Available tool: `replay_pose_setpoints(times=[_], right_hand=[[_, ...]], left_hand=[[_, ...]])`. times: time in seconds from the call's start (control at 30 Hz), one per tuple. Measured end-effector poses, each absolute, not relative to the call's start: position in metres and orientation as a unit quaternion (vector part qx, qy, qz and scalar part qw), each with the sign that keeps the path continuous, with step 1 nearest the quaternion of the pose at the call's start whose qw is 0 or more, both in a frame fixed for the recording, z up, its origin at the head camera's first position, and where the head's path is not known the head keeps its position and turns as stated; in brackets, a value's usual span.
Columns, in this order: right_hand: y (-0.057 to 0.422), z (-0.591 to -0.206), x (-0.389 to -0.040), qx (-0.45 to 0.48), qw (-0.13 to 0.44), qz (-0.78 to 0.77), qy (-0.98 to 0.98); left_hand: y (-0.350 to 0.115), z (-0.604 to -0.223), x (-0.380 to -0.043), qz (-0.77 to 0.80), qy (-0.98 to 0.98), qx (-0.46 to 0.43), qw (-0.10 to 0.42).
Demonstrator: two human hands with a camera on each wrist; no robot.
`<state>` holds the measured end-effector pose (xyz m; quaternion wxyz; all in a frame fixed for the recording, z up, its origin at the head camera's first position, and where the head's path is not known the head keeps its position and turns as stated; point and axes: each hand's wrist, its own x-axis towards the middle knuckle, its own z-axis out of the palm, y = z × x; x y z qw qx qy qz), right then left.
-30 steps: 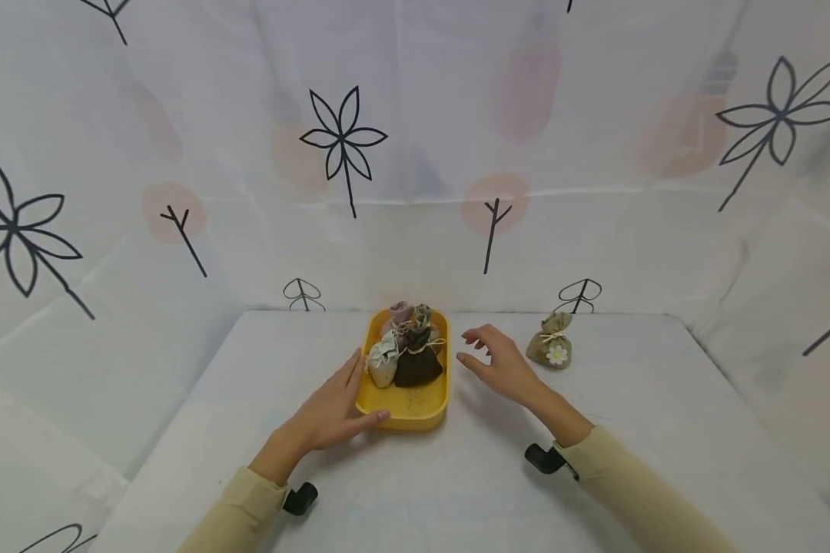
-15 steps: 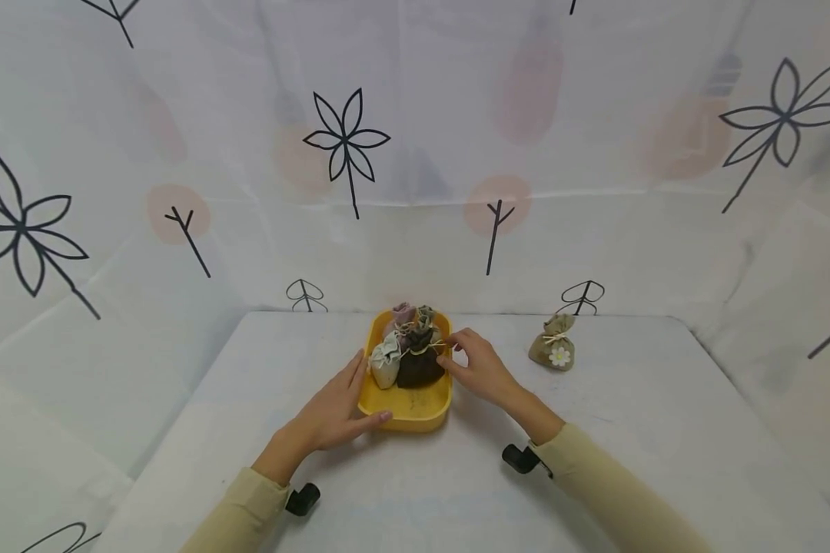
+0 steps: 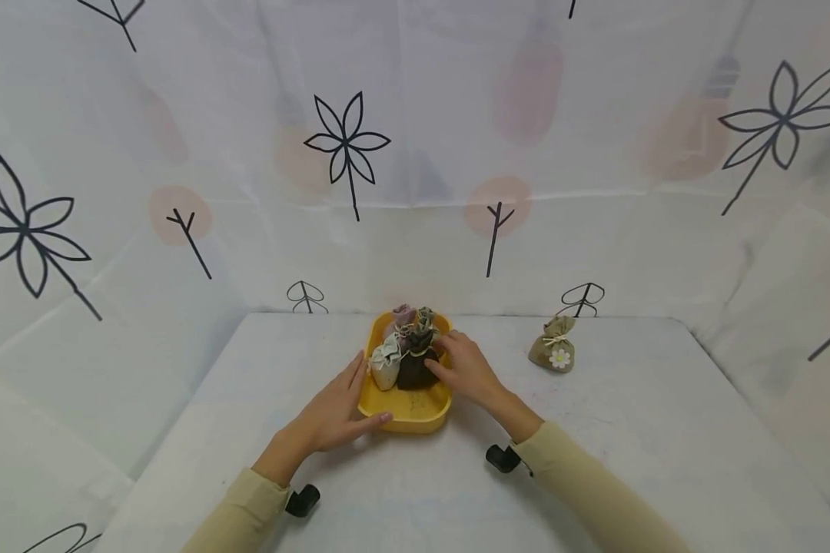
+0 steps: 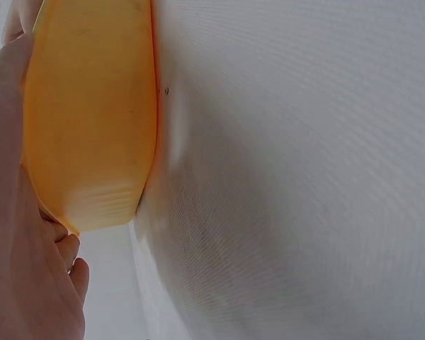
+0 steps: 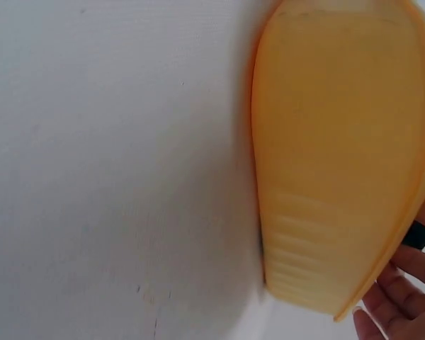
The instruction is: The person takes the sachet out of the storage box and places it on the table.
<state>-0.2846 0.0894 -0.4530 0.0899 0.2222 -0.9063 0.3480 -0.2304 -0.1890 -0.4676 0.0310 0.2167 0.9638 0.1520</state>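
Note:
A yellow tray (image 3: 404, 407) holds several small tied cloth pouches. The dark pouch (image 3: 412, 373) sits at the right front, with a white pouch (image 3: 385, 372) beside it on the left. Behind them show a pink pouch (image 3: 403, 314) and a greyish-green pouch (image 3: 425, 316). My left hand (image 3: 327, 413) rests along the tray's left wall, fingers extended and thumb at the front corner. Over the right rim reaches my right hand (image 3: 467, 371), its thumb and fingers around the dark pouch's right side. In the right wrist view the tray wall (image 5: 340, 156) hides most of the pouch.
Farther right on the white table (image 3: 595, 445) stands a tan pouch (image 3: 553, 349) with a white flower. A patterned cloth backdrop (image 3: 415, 253) rises behind the table's far edge. Small black devices (image 3: 303, 501) are worn at both cuffs.
My right hand has moved left from beside the tray, over its rim and onto the dark pouch. The left hand has stayed at the tray's left side.

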Motion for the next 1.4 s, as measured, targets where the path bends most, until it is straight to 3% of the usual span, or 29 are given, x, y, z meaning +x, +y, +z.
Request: replay_pose_setpoints(times=[0.63, 1.0, 1.4], right_hand=[[0.067, -0.467, -0.292, 0.173, 0.124, 0.354, -0.911], [0.073, -0.46, -0.289, 0.186, 0.125, 0.34, -0.913], [0.074, -0.441, -0.28, 0.246, 0.131, 0.428, -0.86]], left_hand=[[-0.187, -0.469, -0.228, 0.149, 0.964, 0.22, 0.027], [-0.187, -0.468, -0.228, 0.153, 0.962, 0.223, 0.029], [-0.189, -0.466, -0.229, 0.162, 0.96, 0.227, 0.025]])
